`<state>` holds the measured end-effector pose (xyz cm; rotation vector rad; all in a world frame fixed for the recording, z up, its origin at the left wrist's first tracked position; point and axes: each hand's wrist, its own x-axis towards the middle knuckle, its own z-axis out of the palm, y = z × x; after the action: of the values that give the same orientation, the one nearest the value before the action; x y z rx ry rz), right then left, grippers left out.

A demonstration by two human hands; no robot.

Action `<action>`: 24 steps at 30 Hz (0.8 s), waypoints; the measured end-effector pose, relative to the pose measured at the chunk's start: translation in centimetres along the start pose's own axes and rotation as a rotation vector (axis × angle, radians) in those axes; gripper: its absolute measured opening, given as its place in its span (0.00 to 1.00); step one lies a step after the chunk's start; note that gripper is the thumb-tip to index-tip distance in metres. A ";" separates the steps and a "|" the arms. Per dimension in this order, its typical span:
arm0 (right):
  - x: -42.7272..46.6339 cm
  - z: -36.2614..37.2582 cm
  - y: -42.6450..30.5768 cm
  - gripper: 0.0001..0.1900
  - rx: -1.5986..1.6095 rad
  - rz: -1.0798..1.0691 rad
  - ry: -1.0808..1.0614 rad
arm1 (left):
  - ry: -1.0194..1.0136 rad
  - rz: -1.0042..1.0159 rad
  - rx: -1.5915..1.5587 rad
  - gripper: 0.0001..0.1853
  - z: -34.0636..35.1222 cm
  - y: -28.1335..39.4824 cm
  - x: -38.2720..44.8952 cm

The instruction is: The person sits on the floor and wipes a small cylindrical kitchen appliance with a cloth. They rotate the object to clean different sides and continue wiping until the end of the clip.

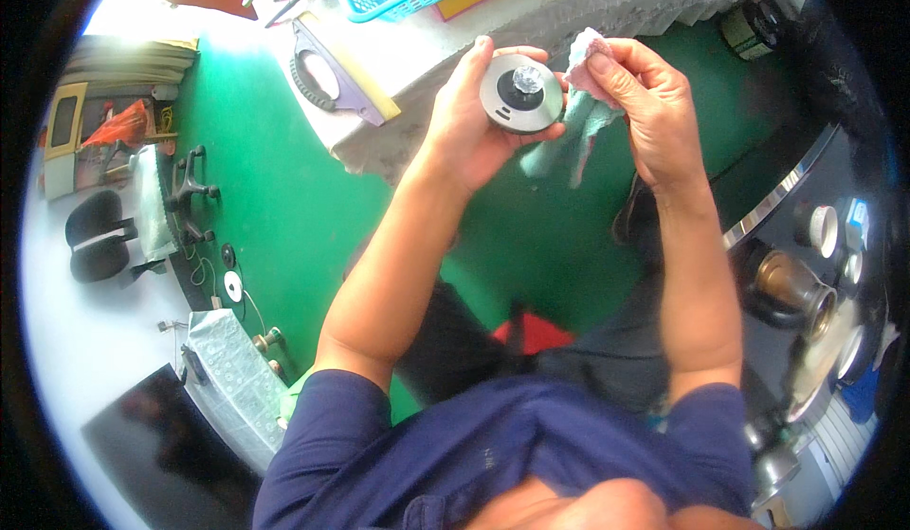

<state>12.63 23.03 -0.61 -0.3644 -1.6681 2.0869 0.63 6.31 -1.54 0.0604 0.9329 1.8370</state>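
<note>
My left hand [466, 121] holds a round silver lid [522, 119] by its rim, fingers curled around the edge. The lid has a black centre, small dark slots and a clear faceted knob [527, 80]. My right hand [657, 107] pinches a thin cloth [581, 75], pink on one side and pale teal on the other. Its loose end hangs below my fingers, over the green floor. The cloth is just right of the lid; whether the two touch is hard to tell.
A cloth-covered table [398, 46] stands ahead, bearing a blue plastic basket [398, 5] of round reddish fruit and a purple-and-yellow hand tool [346, 75]. Left are an office chair [99, 238] and a dark screen [170, 445]. Cups and a brownish pot [789, 285] stand right.
</note>
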 end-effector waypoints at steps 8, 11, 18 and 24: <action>-0.5 1.4 0.9 0.10 -0.123 -0.062 -0.100 | 0.122 0.031 0.007 0.30 0.7 -0.4 0.1; -0.8 1.7 0.8 0.09 -0.318 -0.109 -0.132 | 0.151 0.038 0.022 0.29 0.7 -0.4 -0.1; -1.0 2.3 1.1 0.13 -0.641 -0.200 -0.112 | 0.220 0.064 0.053 0.26 0.7 -1.5 -0.1; -0.9 2.4 0.8 0.13 -0.833 -0.455 -0.118 | 0.238 0.111 0.117 0.26 0.9 -1.7 0.0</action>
<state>12.12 20.37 -0.83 -0.0821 -2.3647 1.0421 2.31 7.08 -1.92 -0.0355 1.2250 1.9189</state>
